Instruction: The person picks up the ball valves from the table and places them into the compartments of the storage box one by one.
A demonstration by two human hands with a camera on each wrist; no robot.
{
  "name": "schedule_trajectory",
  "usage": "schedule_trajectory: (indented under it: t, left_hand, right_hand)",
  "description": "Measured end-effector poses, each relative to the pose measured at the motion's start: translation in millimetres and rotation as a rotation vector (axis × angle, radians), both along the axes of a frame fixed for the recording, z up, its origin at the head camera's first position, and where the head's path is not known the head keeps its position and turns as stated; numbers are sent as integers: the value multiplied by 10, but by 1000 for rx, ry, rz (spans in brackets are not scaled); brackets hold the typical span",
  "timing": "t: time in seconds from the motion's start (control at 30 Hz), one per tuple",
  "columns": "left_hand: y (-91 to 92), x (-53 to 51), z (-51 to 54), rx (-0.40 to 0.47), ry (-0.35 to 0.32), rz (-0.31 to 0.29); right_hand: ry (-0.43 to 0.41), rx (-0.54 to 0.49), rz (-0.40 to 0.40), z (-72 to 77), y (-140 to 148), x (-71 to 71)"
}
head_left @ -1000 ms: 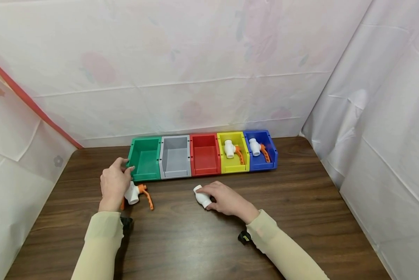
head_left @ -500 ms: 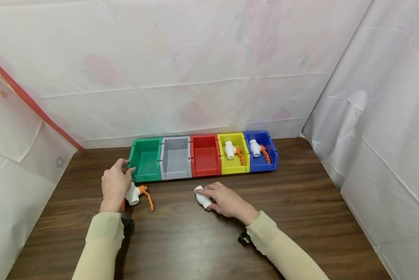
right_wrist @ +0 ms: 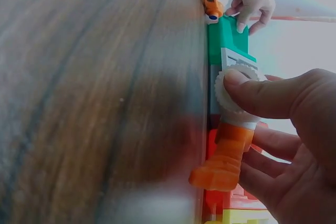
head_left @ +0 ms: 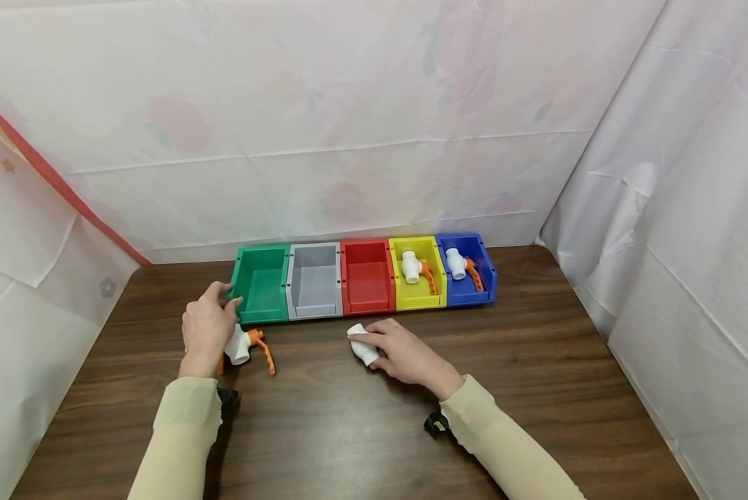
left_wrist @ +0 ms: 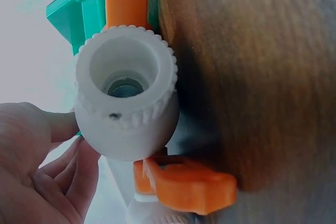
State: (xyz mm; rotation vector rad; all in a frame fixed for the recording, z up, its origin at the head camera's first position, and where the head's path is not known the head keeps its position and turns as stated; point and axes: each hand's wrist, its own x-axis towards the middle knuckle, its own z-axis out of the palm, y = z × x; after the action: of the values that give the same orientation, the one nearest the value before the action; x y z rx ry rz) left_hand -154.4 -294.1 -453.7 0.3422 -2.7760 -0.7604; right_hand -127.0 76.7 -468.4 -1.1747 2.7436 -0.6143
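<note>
My right hand (head_left: 408, 357) grips a white valve (head_left: 362, 346) in front of the red bin (head_left: 369, 278); in the right wrist view its orange handle (right_wrist: 226, 161) shows below the thumb. With its fingers, my left hand (head_left: 206, 330) holds the left side of the green bin (head_left: 260, 285). Beside that hand, on the table, lie white valves (head_left: 239, 347) with orange handles, partly hidden by it. The left wrist view has one white valve body (left_wrist: 126, 93) close up, next to the left fingers.
Right of the green bin stand a grey bin (head_left: 314, 281), the red one, a yellow bin (head_left: 422, 300) and a blue bin (head_left: 474, 298). The yellow and blue bins each hold a white valve with an orange handle. Pale curtains hang behind and beside the wooden table (head_left: 536, 389).
The valve in my right hand has tilted and shifted slightly toward the bins. My left hand keeps its place at the green bin.
</note>
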Motion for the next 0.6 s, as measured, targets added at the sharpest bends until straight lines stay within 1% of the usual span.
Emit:
schedule_trajectory:
  t: [0.3,0.47,0.6]
  left_hand:
    - [-11,-8,-5,-7,7,-1]
    - [-8,-11,-10,-3,3,1]
    - [-3,-8,-17,-3,0,7]
  right_hand:
    - [-49,-64,-60,35,16,-20]
    - [-58,-85,-90,57,20,-37]
    - [-48,-109,-112,65,11,-58]
